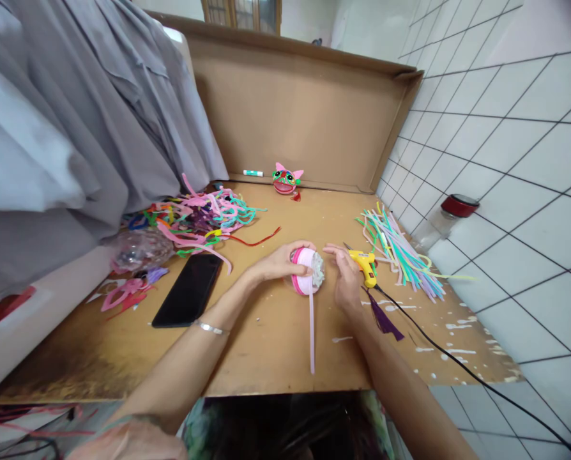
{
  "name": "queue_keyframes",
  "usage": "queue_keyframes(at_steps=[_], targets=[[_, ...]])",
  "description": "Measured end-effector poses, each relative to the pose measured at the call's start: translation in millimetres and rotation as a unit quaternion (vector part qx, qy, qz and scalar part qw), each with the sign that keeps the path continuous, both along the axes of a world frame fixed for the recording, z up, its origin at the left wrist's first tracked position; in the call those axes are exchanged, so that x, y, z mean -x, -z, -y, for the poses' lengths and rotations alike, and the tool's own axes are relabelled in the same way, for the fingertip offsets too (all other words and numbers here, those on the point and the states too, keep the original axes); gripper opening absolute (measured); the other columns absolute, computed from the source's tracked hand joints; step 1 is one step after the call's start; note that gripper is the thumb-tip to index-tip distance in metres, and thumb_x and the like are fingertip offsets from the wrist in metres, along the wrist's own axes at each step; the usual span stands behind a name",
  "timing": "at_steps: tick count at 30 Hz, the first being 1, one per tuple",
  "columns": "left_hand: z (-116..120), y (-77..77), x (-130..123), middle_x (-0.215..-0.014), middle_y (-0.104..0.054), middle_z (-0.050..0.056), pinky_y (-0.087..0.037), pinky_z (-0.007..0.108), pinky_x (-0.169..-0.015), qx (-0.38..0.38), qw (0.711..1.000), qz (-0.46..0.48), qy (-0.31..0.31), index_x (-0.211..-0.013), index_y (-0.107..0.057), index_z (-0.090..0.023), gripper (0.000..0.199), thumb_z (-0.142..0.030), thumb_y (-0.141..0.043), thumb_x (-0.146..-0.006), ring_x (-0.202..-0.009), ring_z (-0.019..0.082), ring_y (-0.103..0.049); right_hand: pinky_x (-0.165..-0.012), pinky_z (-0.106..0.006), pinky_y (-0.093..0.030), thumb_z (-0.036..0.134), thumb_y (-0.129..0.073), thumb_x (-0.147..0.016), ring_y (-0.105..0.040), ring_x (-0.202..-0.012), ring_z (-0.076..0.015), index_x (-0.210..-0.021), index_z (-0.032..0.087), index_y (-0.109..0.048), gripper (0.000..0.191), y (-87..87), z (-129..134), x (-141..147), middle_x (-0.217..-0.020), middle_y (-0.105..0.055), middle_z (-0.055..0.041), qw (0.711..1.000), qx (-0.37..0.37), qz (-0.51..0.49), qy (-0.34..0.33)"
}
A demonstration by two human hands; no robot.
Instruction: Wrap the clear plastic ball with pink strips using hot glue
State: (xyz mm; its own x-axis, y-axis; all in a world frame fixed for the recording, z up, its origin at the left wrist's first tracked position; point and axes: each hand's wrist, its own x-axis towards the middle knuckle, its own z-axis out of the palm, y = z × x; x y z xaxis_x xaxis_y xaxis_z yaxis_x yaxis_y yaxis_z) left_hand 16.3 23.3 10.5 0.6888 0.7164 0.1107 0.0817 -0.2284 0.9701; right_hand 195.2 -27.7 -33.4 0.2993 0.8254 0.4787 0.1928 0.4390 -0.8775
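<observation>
In the middle of the table, my left hand grips a round craft piece wrapped in pale pink pipe cleaner with a brighter pink band. Its right end looks whitish and rough. One pale pink pipe cleaner hangs from the piece toward the table's front edge. My right hand is just right of the piece, apart from it, fingers stretched toward it and nothing visible in them. Close beyond that hand lies a yellow hot glue gun with a black cord.
Tangled pipe cleaners and a black phone lie left. Straight pipe cleaners, a purple tassel and a red-lidded jar are right. A finished animal-face craft and glue stick stand by the cardboard.
</observation>
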Motion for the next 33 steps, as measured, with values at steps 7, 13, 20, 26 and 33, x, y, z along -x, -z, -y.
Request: queue_keyframes(at_steps=[7,13,20,26,33], targets=[[-7,9.3,-21,-0.103,-0.061,0.004,-0.047,0.031,-0.087,-0.042,0.999,0.022,-0.019,-0.112,-0.058,-0.015,0.057,-0.029,-0.074,-0.059,-0.091,0.018,-0.056,-0.100,-0.041,-0.042,0.048,-0.044,-0.092,-0.057,-0.108,-0.0232,-0.100,0.022,-0.070,0.038,-1.5,-5,-6,-0.106,-0.065,-0.0077,0.996,-0.056,0.064,0.006],[-3,17.0,-16,-0.113,-0.062,0.008,-0.047,0.036,-0.095,-0.060,0.997,0.013,-0.038,-0.116,-0.058,-0.013,0.062,-0.030,-0.076,-0.059,-0.101,0.023,-0.058,-0.104,-0.042,-0.040,0.050,-0.042,-0.094,-0.051,-0.118,-0.0244,-0.104,0.023,-0.072,0.041,-4.2,2,-4,-0.116,-0.057,-0.0086,0.992,-0.050,0.118,-0.010],[1,15.4,-14,-0.116,-0.061,0.009,-0.046,0.036,-0.096,-0.049,0.998,0.012,-0.049,-0.118,-0.057,-0.013,0.064,-0.031,-0.075,-0.059,-0.106,0.024,-0.057,-0.109,-0.044,-0.037,0.055,-0.042,-0.093,-0.047,-0.126,-0.0245,-0.109,0.026,-0.071,0.044,-1.5,3,-2,-0.122,-0.054,-0.0084,0.987,-0.037,0.145,-0.051],[1,14.8,-14,-0.114,-0.060,0.008,-0.046,0.035,-0.094,-0.046,0.998,0.010,-0.049,-0.114,-0.058,-0.014,0.062,-0.030,-0.075,-0.057,-0.102,0.023,-0.057,-0.108,-0.043,-0.038,0.056,-0.041,-0.093,-0.049,-0.124,-0.0255,-0.093,0.024,-0.074,0.047,-1.7,3,-1,-0.123,-0.054,-0.0082,0.994,-0.045,0.064,-0.076],[-1,20.2,-14,-0.114,-0.061,0.008,-0.047,0.035,-0.094,-0.036,0.998,0.029,-0.048,-0.118,-0.055,-0.013,0.065,-0.028,-0.075,-0.058,-0.101,0.022,-0.057,-0.108,-0.044,-0.036,0.064,-0.041,-0.091,-0.047,-0.124,-0.0262,-0.101,0.025,-0.074,0.052,-1.0,0,-2,-0.120,-0.056,-0.0088,0.995,-0.019,0.072,-0.063]])
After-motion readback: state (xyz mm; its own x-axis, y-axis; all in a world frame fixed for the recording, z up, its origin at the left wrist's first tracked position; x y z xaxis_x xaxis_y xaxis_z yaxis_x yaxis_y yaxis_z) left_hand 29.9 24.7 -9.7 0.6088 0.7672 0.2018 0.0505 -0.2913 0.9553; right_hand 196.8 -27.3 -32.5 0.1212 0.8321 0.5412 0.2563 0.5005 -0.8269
